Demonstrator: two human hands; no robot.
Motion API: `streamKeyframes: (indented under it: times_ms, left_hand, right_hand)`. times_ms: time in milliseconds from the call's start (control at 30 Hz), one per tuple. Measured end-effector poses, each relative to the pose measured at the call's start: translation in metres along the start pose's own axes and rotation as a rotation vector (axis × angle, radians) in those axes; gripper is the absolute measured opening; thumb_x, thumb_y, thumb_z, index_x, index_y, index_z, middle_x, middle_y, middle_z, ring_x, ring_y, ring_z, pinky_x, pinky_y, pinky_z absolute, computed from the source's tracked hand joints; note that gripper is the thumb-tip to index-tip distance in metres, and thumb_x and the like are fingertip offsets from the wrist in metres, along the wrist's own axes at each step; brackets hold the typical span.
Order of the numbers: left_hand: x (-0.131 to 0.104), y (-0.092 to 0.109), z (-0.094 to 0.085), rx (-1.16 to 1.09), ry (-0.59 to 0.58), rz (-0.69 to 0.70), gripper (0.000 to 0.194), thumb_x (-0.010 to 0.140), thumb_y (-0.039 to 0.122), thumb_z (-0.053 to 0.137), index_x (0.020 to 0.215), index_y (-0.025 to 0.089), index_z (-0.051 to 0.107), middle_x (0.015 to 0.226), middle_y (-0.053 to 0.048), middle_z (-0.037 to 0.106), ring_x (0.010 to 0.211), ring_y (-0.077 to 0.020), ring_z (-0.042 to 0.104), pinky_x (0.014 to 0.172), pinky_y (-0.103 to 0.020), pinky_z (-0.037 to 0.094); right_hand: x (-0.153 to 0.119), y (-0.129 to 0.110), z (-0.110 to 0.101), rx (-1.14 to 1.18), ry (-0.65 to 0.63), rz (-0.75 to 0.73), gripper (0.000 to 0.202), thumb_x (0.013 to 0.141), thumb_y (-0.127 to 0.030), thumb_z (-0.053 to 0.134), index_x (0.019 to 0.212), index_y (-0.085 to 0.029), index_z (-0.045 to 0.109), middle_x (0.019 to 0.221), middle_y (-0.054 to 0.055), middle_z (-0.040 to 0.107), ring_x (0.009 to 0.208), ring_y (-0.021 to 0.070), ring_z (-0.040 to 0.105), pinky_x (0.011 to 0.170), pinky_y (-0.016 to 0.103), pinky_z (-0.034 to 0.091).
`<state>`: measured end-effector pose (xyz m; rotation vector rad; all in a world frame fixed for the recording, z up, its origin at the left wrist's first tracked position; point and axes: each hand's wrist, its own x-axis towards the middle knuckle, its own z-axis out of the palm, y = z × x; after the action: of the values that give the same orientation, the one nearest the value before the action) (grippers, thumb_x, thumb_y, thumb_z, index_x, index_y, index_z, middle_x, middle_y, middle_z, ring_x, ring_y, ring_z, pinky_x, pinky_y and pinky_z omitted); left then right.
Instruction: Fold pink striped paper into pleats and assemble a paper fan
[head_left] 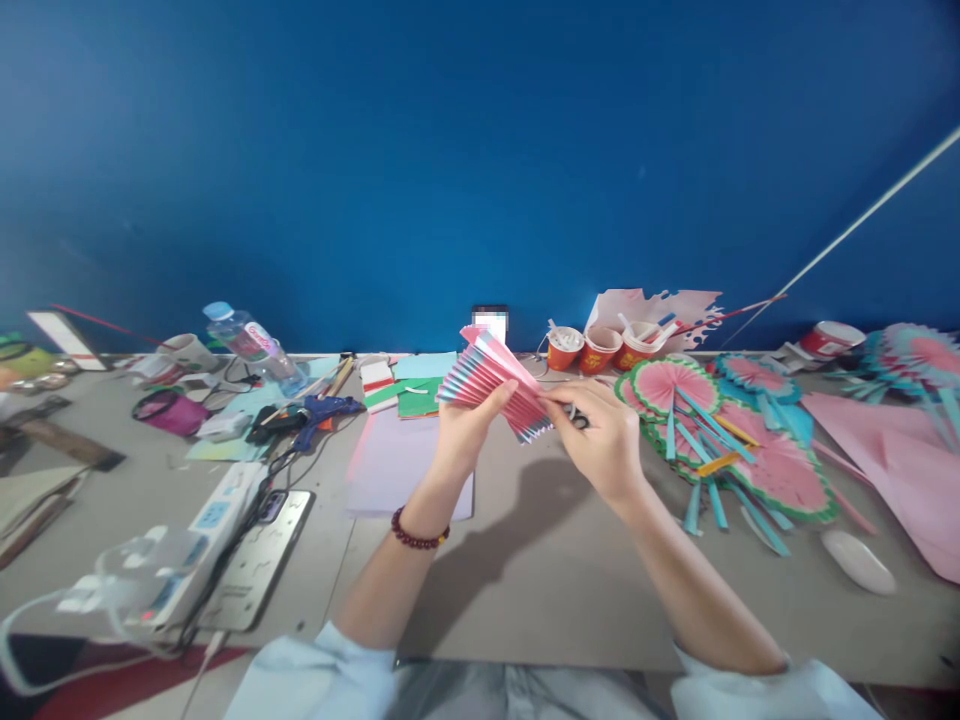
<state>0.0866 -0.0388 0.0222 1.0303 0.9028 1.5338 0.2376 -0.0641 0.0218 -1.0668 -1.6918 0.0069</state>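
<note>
A pink accordion-folded paper (487, 375) with blue-green and white edges is held up above the table. My left hand (466, 428) is closed around its lower left side, the thumb lying across the pleats. With fingers pinched, my right hand (600, 430) grips the paper's right edge. Against the right palm shows a small dark looped thing (576, 416); what it is I cannot make out. Beneath the left hand lie lilac paper sheets (409, 465). To the right, finished-looking watermelon-coloured paper fans (671, 385) with blue strips are heaped.
Paper cups (600, 350) with pens stand by the blue wall. On the left are a bottle (255, 345), a blue glue gun (322, 415), a power strip (217, 530) with cables and a phone (262, 560). A white mouse (859, 562) and pink paper (892, 460) lie at right.
</note>
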Motion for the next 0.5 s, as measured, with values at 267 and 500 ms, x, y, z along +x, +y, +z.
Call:
streamKeyframes:
  times_ms: [267,500]
  left_hand:
    - [-0.003,-0.0031,0.0019,0.046,-0.113,-0.091,0.026,0.062,0.029,0.078,0.082,0.015,0.071,0.084,-0.005,0.072,0.08,-0.0202,0.066,0.077,-0.032,0.053]
    - [-0.0019,-0.0011,-0.0018,0.066,-0.109,-0.073,0.021,0.063,0.031,0.078,0.074,0.015,0.07,0.072,-0.002,0.069,0.069,-0.0154,0.063,0.068,-0.027,0.051]
  right_hand:
    - [0.0016,0.0006,-0.0001,0.042,-0.014,0.063,0.013,0.083,-0.016,0.058,0.085,-0.022,0.069,0.084,0.005,0.071,0.078,0.0178,0.065,0.073,0.031,0.052]
    - [-0.0017,0.0019,-0.0016,0.007,-0.002,0.058,0.014,0.082,-0.012,0.056,0.08,-0.021,0.066,0.078,0.004,0.07,0.074,0.0171,0.063,0.068,0.03,0.05]
